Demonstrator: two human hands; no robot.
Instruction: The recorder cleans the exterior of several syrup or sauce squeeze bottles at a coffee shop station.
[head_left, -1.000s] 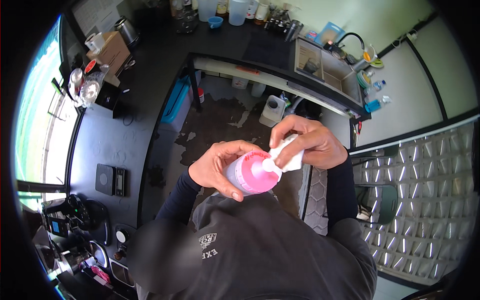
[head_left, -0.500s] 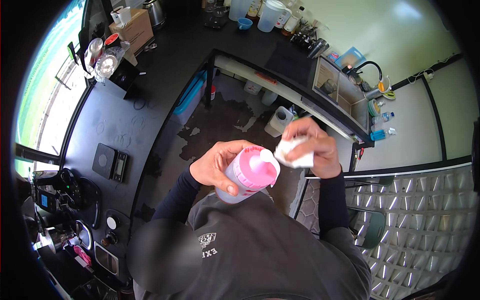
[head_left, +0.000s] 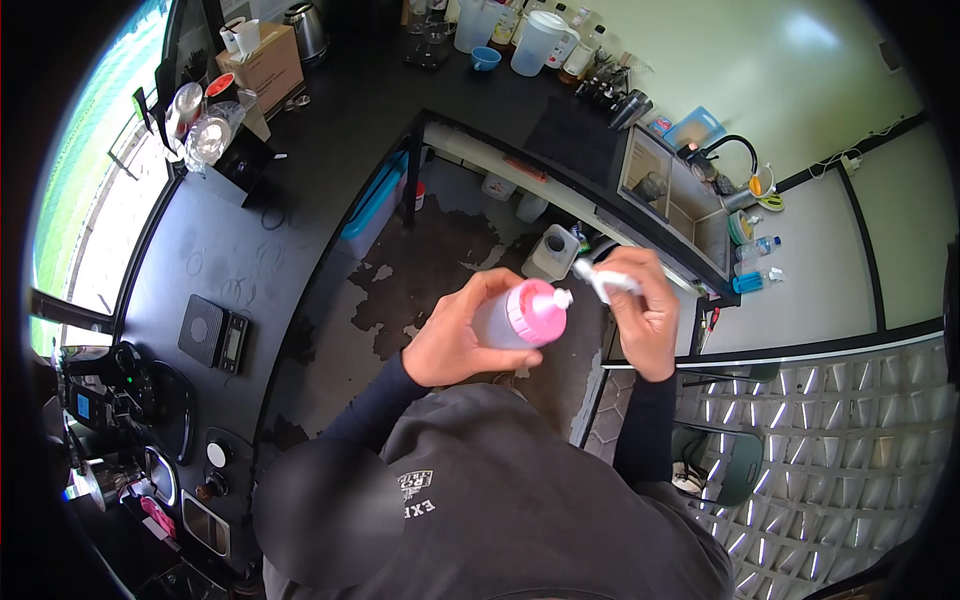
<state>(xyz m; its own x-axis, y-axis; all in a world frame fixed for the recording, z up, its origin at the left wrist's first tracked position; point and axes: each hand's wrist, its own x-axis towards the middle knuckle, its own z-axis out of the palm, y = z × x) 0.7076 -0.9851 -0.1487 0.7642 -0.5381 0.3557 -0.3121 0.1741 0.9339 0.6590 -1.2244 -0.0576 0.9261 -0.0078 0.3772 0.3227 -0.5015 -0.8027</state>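
My left hand point(head_left: 455, 335) is wrapped round a translucent squeeze bottle with a pink screw lid point(head_left: 537, 311) and a small white tip. The bottle is tilted, its tip pointing to the right. Part of its body is hidden behind my fingers and thumb. A short gap to the right, my right hand point(head_left: 645, 310) is closed on a crumpled white tissue point(head_left: 617, 283), one end of which sticks out toward the left. The tissue and the bottle are apart.
A black counter point(head_left: 330, 110) curves round the left and far side. On it are a small digital scale point(head_left: 213, 333), a cardboard box point(head_left: 262, 68) and a pitcher point(head_left: 541, 43). A sink point(head_left: 700, 222) is at the right; a white jug point(head_left: 552, 250) is below the counter.
My right hand with the tissue has turned and drawn slightly away from the bottle. The bottle has turned in my left hand, its tip now pointing more to the right.
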